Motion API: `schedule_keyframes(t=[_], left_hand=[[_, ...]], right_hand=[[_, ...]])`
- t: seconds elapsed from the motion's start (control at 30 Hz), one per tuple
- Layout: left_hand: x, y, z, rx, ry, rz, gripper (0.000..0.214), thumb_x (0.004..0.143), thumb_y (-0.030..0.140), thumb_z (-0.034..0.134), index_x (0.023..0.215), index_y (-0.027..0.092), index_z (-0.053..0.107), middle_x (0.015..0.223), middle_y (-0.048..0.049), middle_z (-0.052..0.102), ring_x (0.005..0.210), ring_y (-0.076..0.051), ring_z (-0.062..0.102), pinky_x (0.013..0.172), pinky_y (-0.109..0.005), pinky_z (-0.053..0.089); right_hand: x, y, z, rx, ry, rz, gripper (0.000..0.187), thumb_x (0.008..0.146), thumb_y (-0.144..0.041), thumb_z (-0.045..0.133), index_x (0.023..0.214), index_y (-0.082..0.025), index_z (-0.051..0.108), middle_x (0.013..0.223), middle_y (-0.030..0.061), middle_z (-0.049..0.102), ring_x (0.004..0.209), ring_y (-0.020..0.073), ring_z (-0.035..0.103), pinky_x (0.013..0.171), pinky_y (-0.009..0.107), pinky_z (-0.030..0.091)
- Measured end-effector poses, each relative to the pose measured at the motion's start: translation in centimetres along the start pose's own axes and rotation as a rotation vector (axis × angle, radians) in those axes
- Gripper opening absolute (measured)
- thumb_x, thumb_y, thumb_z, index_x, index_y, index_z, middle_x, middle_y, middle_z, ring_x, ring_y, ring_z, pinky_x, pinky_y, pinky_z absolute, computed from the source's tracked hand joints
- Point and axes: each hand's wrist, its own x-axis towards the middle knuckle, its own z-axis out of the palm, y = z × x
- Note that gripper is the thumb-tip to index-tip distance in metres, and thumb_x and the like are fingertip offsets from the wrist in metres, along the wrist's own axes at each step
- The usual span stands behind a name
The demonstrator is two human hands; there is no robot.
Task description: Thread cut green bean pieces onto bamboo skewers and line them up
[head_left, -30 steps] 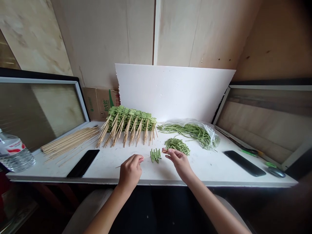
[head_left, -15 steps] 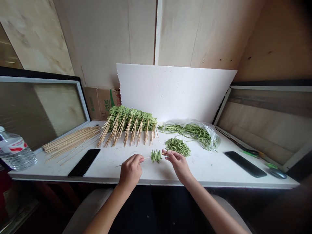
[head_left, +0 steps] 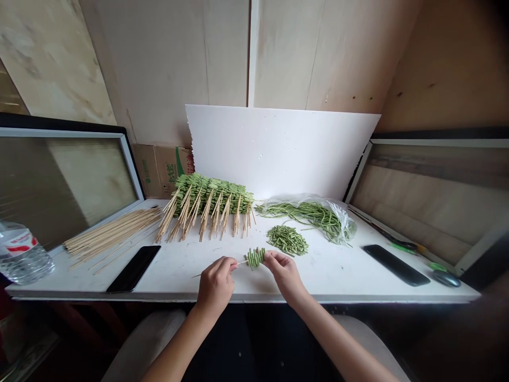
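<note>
White counter (head_left: 338,284): skewer (head_left: 242,262) crosswise, beaned end rightward; left hand (head_left: 217,281) fingers clamped on it, right hand (head_left: 285,273) fingers clamped on threaded beans (head_left: 254,258); bean pile (head_left: 287,240) beyond.

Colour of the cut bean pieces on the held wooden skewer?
The bean pieces are green; best in head view.

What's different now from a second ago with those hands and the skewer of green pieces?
The right hand has moved left, closer to the green pieces on the skewer; the small gap between its fingers and the row has closed. The left hand still grips the skewer, and the loose pile looks unchanged.
</note>
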Motion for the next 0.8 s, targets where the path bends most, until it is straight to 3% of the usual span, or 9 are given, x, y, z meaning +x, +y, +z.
schedule_keyframes(t=[0.13, 0.23, 0.3, 0.43, 0.57, 0.7, 0.8], left_hand=[[0.3, 0.3, -0.1, -0.010, 0.009, -0.019, 0.030, 0.090, -0.002, 0.044, 0.090, 0.022, 0.063, 0.083, -0.0033, 0.074, 0.081, -0.019, 0.075, 0.070, -0.026, 0.056], [0.8, -0.1, -0.5, 0.008, 0.031, -0.066, 0.024, 0.094, 0.005, 0.048, 0.091, 0.021, 0.064, 0.084, -0.0034, 0.075, 0.079, -0.019, 0.074, 0.069, -0.027, 0.054], [1.1, -0.6, -0.9, 0.022, 0.052, -0.131, 0.018, 0.096, 0.011, 0.051, 0.090, 0.021, 0.065, 0.084, -0.0034, 0.075, 0.076, -0.019, 0.073, 0.067, -0.027, 0.053], [1.5, -1.8, -1.4, 0.025, 0.065, -0.242, 0.015, 0.094, 0.015, 0.054, 0.088, 0.021, 0.065, 0.080, -0.0023, 0.075, 0.071, -0.020, 0.072, 0.065, -0.027, 0.051], [1.5, -2.2, -1.3, 0.014, 0.044, -0.246, 0.015, 0.093, 0.014, 0.054, 0.087, 0.022, 0.065, 0.079, -0.0017, 0.074, 0.069, -0.019, 0.071, 0.064, -0.027, 0.050], [1.4, -1.9, -1.2, -0.005, 0.037, -0.231, 0.016, 0.095, 0.015, 0.053, 0.088, 0.022, 0.065, 0.080, -0.0020, 0.075, 0.071, -0.019, 0.071, 0.065, -0.027, 0.051], [1.4, -1.8, -1.2, -0.025, 0.035, -0.234, 0.016, 0.095, 0.015, 0.053, 0.088, 0.022, 0.066, 0.080, -0.0021, 0.075, 0.072, -0.019, 0.071, 0.067, -0.028, 0.051]], right_hand=[[0.1, -0.4, 0.2, -0.015, -0.014, 0.010, 0.026, 0.081, -0.049, 0.081, 0.083, -0.023, 0.080, 0.096, 0.0058, 0.079, 0.104, 0.0288, 0.070, 0.104, 0.045, 0.050], [0.5, -1.2, -0.2, -0.018, -0.004, 0.029, 0.036, 0.082, -0.053, 0.079, 0.103, -0.023, 0.080, 0.109, 0.0086, 0.078, 0.113, 0.0310, 0.067, 0.100, 0.046, 0.052], [0.9, -1.5, -0.8, -0.135, 0.000, 0.012, 0.042, 0.083, -0.056, 0.076, 0.111, -0.025, 0.078, 0.114, 0.0101, 0.077, 0.114, 0.0331, 0.066, 0.094, 0.047, 0.054], [2.1, -1.1, -1.7, -0.602, -0.004, -0.159, 0.030, 0.081, -0.056, 0.074, 0.092, -0.029, 0.083, 0.102, 0.0097, 0.078, 0.102, 0.0351, 0.064, 0.097, 0.054, 0.046], [3.7, 0.5, -1.6, -0.865, -0.050, -0.275, 0.019, 0.078, -0.046, 0.077, 0.079, -0.028, 0.083, 0.080, 0.0106, 0.074, 0.091, 0.0351, 0.059, 0.095, 0.055, 0.042], [4.6, 1.0, -1.2, -0.950, -0.079, -0.321, 0.016, 0.075, -0.040, 0.081, 0.066, -0.027, 0.078, 0.079, 0.0129, 0.073, 0.095, 0.0370, 0.059, 0.089, 0.050, 0.044], [4.5, 0.3, -1.4, -0.855, -0.077, -0.275, 0.021, 0.077, -0.046, 0.079, 0.071, -0.026, 0.078, 0.081, 0.0109, 0.075, 0.090, 0.0335, 0.062, 0.087, 0.048, 0.047]])
